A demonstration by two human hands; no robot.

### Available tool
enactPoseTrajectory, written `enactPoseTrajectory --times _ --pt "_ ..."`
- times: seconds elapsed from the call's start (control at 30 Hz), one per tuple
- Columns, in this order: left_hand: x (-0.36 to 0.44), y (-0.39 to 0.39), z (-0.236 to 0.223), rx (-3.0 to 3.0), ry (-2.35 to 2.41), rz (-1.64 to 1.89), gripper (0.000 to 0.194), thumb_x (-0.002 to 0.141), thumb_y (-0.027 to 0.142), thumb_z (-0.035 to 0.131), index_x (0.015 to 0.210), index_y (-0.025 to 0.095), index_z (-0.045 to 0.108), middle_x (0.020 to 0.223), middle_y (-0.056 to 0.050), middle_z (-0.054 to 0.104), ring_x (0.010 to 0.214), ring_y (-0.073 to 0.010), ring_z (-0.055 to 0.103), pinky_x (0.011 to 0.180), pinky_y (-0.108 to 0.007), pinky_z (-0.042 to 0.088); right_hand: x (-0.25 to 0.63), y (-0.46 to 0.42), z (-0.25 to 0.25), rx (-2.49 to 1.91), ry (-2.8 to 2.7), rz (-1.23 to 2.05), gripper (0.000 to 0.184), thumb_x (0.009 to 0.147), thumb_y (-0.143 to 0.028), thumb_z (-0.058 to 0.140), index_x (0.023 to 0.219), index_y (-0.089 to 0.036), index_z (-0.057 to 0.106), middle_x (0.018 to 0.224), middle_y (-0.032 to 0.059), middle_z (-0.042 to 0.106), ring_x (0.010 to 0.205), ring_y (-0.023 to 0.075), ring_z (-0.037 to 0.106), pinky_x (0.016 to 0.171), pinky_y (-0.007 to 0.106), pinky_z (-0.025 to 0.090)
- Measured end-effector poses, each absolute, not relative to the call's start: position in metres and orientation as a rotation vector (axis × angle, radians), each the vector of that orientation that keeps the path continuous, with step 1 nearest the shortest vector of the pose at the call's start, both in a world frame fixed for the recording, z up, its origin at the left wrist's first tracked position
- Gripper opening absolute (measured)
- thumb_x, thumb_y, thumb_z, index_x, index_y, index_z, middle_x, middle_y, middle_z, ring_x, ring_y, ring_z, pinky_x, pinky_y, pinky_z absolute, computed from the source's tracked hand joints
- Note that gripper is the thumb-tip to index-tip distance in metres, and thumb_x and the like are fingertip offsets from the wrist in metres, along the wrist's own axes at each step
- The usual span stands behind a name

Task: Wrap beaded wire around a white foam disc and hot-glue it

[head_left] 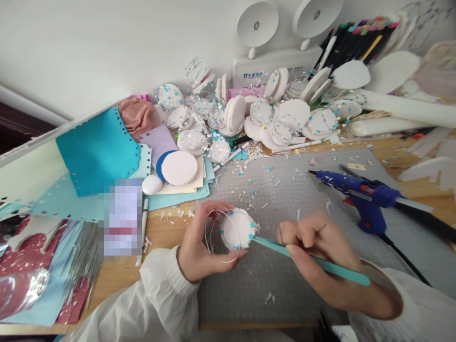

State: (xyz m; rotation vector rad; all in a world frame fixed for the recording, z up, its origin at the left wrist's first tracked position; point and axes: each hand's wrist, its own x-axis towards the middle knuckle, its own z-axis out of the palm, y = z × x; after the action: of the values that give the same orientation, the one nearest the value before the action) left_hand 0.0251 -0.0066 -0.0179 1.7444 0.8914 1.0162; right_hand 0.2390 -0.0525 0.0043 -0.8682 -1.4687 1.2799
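Note:
My left hand [203,242] curls its thumb and fingers around a small white foam disc [237,229] ringed with blue and white paper stars. Thin wire loops [210,237] stand out from the disc's left side, over my fingers. In my right hand [317,251] is a pair of teal tweezers [331,269], gripped between thumb and fingers. Its tip touches a blue star on the disc's right edge. Both hands are above the grey cutting mat [228,294].
A blue glue gun [359,190] lies on the mat at right, its cord trailing toward me. Many star-trimmed foam discs [261,111] crowd the back. Blue paper sheets [99,152], a blurred phone-like rectangle [123,218] and wire stems [85,256] lie at left. Paper scraps dot the mat.

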Motion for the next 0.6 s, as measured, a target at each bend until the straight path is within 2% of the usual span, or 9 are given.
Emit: enactPoseTrajectory --times 0.6 --pt "0.0259 -0.007 -0.0161 1.743 0.912 1.027 0.059 0.061 0.021 0.078 0.11 0.023 0.046 0.109 -0.009 0.056 0.097 -0.0249 0.056 0.08 -0.038 0.044 0.2397 -0.0527 0.0033 -0.865 -1.486 1.26 0.017 0.093 -0.01 0.035 0.088 -0.026 0.031 0.071 -0.0033 0.036 0.06 0.0119 0.037 0.051 0.025 0.033"
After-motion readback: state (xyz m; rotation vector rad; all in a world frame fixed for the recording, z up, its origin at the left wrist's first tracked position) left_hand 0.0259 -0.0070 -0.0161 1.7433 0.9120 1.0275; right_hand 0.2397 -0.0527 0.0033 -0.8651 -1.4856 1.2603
